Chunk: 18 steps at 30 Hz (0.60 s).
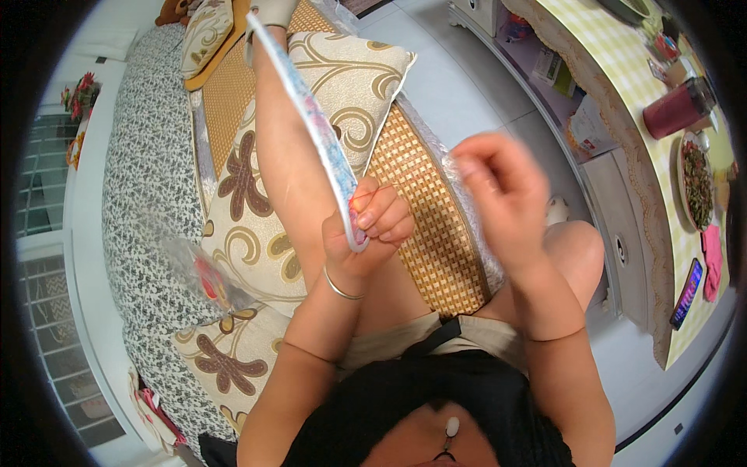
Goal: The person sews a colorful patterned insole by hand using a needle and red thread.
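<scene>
Pale floor tiles [442,58] separate a seat with a woven mat [428,210] from a table at the right bearing a checked cloth [595,43]. From the head view, the following is noted. On the cloth stand a dark red cup [675,110] and a plate [681,183] of food; a lit phone [686,294] lies near a pink cloth [711,263]. Patterned cushions [354,74] lie around your outstretched leg, and a clear plastic bag [183,261] with something red inside lies at the left.

Your left hand [369,220] is closed on the near end of a thin, white-edged piece [317,128] patterned in blue and pink. It is seen nearly edge-on, tilted, extending up and away across your leg in the view. Red thread [379,189] crosses your left fingers. Your right hand [504,194] is raised apart from the piece, fingers curled and blurred; whether it grips anything cannot be determined.
</scene>
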Available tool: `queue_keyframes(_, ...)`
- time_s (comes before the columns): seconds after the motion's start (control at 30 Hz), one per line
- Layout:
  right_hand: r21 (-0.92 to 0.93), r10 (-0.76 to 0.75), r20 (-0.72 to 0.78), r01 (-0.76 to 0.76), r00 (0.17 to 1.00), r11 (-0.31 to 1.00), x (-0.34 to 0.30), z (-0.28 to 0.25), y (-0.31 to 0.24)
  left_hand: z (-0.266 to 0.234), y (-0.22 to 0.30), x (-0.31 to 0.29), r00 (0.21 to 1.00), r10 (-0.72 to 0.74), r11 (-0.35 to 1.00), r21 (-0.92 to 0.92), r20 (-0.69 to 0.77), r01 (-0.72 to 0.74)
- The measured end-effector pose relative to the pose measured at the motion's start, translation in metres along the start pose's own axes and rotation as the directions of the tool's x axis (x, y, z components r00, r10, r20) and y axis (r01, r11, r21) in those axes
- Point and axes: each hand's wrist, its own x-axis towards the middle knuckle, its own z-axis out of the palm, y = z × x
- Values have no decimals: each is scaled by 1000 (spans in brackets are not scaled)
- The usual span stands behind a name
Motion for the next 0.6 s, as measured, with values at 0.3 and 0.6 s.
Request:
queue_keyframes(0.3, -5, -394, 150, 399, 907, 917, -14, 28, 4, 10, -15, -3, 990, 5, 957, -286, -141, -46)
queue_keyframes(0.6, 30, -370, 212, 373, 904, 928, -16, 29, 1, -13, -9, -11, 983, -49, 973, -230, -176, 7)
